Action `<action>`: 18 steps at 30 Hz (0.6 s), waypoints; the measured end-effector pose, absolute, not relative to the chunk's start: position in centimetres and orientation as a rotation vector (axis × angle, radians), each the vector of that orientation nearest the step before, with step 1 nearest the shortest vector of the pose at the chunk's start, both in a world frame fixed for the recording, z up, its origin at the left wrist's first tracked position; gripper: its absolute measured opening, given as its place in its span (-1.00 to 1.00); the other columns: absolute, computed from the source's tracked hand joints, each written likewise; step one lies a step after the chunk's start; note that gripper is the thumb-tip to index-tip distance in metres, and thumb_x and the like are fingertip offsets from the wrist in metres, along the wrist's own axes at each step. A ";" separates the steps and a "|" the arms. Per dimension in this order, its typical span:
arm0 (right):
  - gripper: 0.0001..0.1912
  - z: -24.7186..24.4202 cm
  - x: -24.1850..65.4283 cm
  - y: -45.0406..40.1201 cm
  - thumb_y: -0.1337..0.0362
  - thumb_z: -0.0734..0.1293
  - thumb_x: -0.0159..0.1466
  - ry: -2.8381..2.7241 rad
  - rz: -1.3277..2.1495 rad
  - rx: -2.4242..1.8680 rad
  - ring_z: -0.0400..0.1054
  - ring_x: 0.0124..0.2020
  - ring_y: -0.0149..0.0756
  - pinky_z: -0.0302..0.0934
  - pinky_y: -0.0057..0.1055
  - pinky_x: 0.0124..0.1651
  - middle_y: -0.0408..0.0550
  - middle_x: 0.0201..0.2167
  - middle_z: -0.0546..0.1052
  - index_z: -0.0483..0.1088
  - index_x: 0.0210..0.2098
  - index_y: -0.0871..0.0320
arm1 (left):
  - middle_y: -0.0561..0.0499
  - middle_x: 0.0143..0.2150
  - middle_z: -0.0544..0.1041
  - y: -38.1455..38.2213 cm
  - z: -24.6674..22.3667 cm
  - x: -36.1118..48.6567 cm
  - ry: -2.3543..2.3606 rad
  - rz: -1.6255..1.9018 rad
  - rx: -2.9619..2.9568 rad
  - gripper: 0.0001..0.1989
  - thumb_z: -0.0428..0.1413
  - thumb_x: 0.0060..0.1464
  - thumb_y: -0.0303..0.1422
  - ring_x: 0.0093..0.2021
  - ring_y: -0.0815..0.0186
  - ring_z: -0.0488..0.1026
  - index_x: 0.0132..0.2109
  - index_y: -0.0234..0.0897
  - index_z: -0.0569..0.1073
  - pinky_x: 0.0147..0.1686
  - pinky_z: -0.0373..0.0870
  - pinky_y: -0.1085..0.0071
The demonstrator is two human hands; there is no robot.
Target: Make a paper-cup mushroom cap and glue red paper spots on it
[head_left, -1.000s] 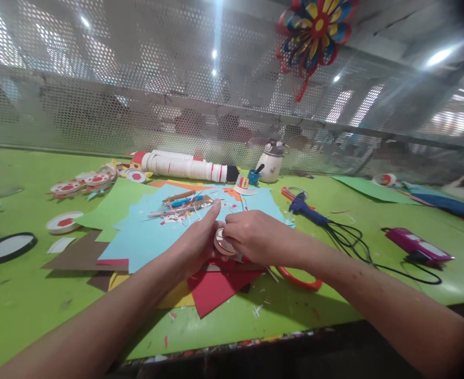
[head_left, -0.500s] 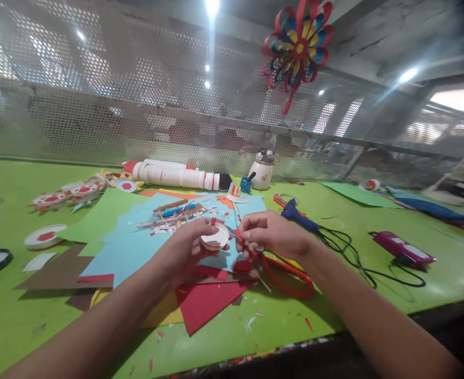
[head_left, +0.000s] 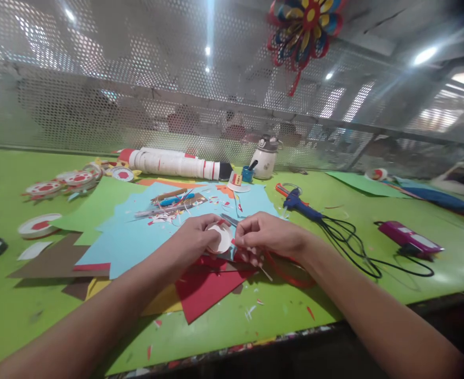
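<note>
My left hand [head_left: 196,235] is closed on a small white paper disc [head_left: 223,239] with a raised rim, held tilted above the blue paper. Red bits show along the disc's edge. At its right edge, my right hand [head_left: 257,235] pinches a small red paper piece [head_left: 234,241]. Orange-handled scissors [head_left: 290,273] show below my right hand, and a grey blade [head_left: 229,219] sticks out past its fingertips. Whether the other fingers hold the scissors or they lie beneath, I cannot tell. A thin white strip [head_left: 266,275] pokes out under that hand.
Coloured paper sheets [head_left: 125,258] spread under my hands, with pens and paper scraps [head_left: 168,210] on top. To the right lie a blue glue gun [head_left: 305,209], its black cable and a purple box [head_left: 409,238]. A bottle [head_left: 264,160] and white tube [head_left: 172,163] stand behind.
The white disc has turned more toward me, and my right hand has brought the red piece against its edge. The camera view has tilted slightly down.
</note>
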State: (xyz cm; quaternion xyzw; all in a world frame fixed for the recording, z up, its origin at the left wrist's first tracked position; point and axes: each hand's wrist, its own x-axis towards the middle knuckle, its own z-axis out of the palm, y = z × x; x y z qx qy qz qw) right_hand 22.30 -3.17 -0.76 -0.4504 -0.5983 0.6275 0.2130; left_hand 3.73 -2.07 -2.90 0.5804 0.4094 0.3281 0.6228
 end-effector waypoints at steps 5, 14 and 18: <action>-0.78 -1.4 22.8 -2.8 0.23 0.45 0.05 -1.619 1.773 -1.298 0.29 -0.71 -0.52 0.19 -0.60 -0.65 -0.14 -0.69 0.46 0.39 -0.51 0.26 | 0.02 -0.40 0.47 -2.1 -3.0 4.0 0.981 0.747 1.431 -0.65 -0.02 -0.13 -0.55 -0.52 0.34 0.46 -0.13 -0.27 0.37 -0.59 0.41 0.45; -0.80 -1.8 22.8 -2.5 0.24 0.43 0.04 -1.661 1.777 -1.383 0.24 -0.76 -0.56 0.08 -0.65 -0.73 -0.17 -0.73 0.45 0.41 -0.54 0.26 | 0.02 -0.53 0.48 -2.7 -2.8 4.2 0.984 0.713 1.404 -0.73 -0.02 -0.07 -0.53 -0.56 0.25 0.50 -0.16 -0.25 0.23 -0.64 0.37 0.45; -0.82 -2.1 22.6 -2.3 0.27 0.42 0.02 -1.638 1.798 -1.415 0.21 -0.79 -0.57 0.05 -0.65 -0.76 -0.18 -0.76 0.43 0.41 -0.57 0.26 | 0.02 -0.60 0.47 -2.8 -2.8 4.2 0.998 0.675 1.368 -0.75 0.00 -0.07 -0.53 -0.60 0.24 0.48 -0.18 -0.26 0.26 -0.70 0.29 0.50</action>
